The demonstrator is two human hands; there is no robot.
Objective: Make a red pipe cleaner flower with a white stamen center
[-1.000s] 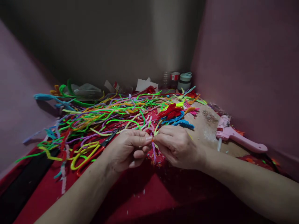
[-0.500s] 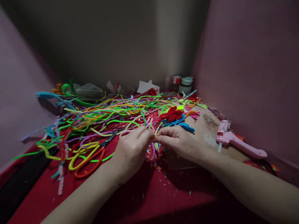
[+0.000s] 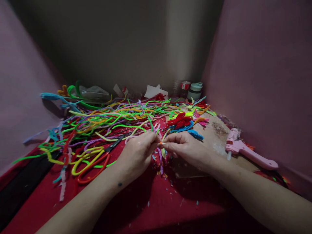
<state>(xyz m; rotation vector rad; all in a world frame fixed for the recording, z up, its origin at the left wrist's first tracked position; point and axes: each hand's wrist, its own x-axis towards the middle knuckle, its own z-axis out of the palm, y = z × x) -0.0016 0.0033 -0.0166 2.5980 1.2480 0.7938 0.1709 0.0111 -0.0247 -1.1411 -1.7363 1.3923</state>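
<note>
Though barely visible, an orange bit in the pinch of left hand and right hand.

1. Single view: head-worn camera, at the near side of the red surface, facing forward and down.
2. Range: close; the left hand and right hand sit just below mid-frame.
3. Coverage: from the surface's near part to its far edge, with the dark wall beyond and purple side walls flanking.
</note>
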